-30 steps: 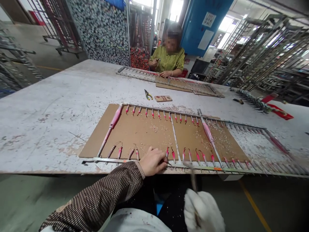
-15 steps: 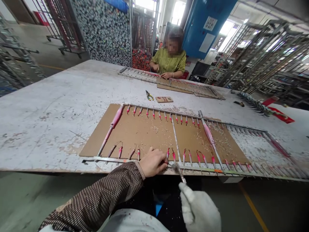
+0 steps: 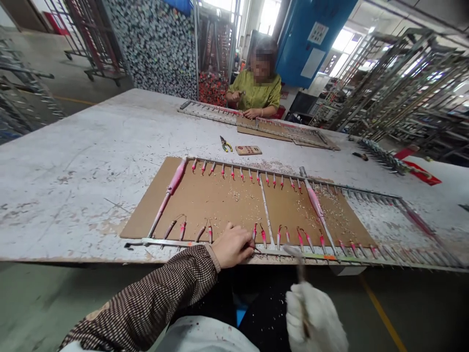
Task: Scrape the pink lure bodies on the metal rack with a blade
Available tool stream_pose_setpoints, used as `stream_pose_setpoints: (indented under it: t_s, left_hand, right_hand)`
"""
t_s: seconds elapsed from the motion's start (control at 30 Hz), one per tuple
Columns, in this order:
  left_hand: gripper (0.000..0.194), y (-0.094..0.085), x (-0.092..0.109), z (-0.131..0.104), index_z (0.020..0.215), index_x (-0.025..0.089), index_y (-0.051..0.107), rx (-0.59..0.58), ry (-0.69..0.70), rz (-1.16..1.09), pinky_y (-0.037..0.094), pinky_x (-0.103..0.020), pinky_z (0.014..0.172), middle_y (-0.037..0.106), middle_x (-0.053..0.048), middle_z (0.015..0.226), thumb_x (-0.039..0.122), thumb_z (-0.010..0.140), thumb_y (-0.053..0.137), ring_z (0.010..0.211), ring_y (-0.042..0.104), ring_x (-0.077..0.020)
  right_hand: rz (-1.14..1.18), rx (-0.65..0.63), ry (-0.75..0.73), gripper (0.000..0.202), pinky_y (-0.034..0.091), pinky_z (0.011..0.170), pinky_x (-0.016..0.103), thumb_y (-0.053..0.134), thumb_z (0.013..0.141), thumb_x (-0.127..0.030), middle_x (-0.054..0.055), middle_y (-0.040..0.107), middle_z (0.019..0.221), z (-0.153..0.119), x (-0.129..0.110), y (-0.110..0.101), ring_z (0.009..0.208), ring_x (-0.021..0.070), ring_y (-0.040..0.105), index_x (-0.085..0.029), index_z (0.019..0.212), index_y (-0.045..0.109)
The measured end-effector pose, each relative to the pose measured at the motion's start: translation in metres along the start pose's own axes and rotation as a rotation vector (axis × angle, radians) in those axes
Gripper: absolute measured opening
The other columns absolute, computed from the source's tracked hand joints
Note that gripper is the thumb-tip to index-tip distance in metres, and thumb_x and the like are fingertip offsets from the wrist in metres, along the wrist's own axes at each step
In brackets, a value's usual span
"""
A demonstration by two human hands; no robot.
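Bare and in a checked sleeve, my left hand [image 3: 233,245] rests at the near rail of a metal frame [image 3: 166,242], its fingers closed round something too small to name. My right hand [image 3: 313,315], in a white glove, grips a small hammer [image 3: 298,256], whose head is blurred above the near rail, right of my left hand. The frame lies on a brown cardboard sheet [image 3: 220,195]. Pink-tipped hooks line both long rails, and pink-coated bars [image 3: 177,177] cross between them.
Pliers [image 3: 225,144] and a small wooden block [image 3: 248,150] lie on the white table [image 3: 91,156] beyond the frame. Across the table a person in a green shirt [image 3: 255,93] works at another frame. A spiky metal strip [image 3: 384,159] lies at the right.
My right hand and the hammer have moved right, away from my left hand, which stays in place. The person opposite has raised one hand slightly.
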State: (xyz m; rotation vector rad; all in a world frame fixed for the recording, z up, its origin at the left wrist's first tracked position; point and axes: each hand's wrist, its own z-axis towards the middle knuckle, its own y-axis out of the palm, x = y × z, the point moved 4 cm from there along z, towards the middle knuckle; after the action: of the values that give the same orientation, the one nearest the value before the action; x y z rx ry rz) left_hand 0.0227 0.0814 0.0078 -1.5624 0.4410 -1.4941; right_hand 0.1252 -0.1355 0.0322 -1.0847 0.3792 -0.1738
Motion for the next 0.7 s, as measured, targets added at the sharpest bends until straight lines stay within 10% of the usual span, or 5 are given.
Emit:
stream_pose_setpoints:
  t_s: [0.13,0.27,0.43,0.6,0.7]
  left_hand:
    - [0.007,0.0,0.0,0.0,0.091,0.023,0.062,0.001,0.004,0.004,0.028,-0.034,0.084,0.067,0.0,0.093,0.029,0.091,0.059,0.093,0.056,-0.0177]
    - [0.009,0.0,0.0,0.001,0.091,0.022,0.061,0.012,0.014,0.008,0.028,-0.034,0.084,0.068,-0.002,0.094,0.03,0.091,0.058,0.094,0.056,-0.0184]
    - [0.008,0.0,0.001,0.0,0.091,0.023,0.062,-0.008,0.0,0.017,0.028,-0.034,0.085,0.068,-0.001,0.094,0.03,0.091,0.058,0.093,0.056,-0.0183]
    - [0.008,0.0,0.001,0.0,0.092,0.023,0.062,-0.002,0.014,0.023,0.028,-0.035,0.086,0.067,-0.001,0.096,0.03,0.092,0.059,0.095,0.055,-0.0186]
    - [0.007,0.001,-0.001,0.0,0.091,0.023,0.062,-0.009,-0.006,0.014,0.028,-0.034,0.085,0.067,0.0,0.094,0.03,0.091,0.061,0.093,0.056,-0.0181]
  right_hand:
    - [-0.107,-0.188,-0.157,0.037,0.037,0.05,0.031,0.048,0.092,-0.028,0.0,0.064,0.063,0.006,-0.008,0.006,0.055,0.0202,0.058,-0.03,0.128,0.06]
    - [-0.137,0.002,-0.049,0.031,0.047,0.066,0.033,0.047,0.095,-0.03,0.01,0.072,0.099,0.007,-0.002,-0.01,0.089,0.0259,0.066,-0.022,0.121,0.062]
    - [-0.097,-0.188,-0.201,0.044,0.039,0.05,0.031,0.049,0.087,-0.02,-0.001,0.065,0.065,0.011,-0.009,0.005,0.057,0.0201,0.06,-0.03,0.128,0.061]
    - [-0.106,0.053,-0.046,0.036,0.048,0.067,0.035,0.051,0.094,-0.032,0.011,0.071,0.104,0.007,0.0,-0.007,0.091,0.0277,0.066,-0.024,0.129,0.059]
    - [-0.097,-0.071,-0.134,0.038,0.04,0.053,0.032,0.048,0.093,-0.026,0.003,0.069,0.075,0.008,-0.005,0.002,0.064,0.0222,0.063,-0.03,0.129,0.06]
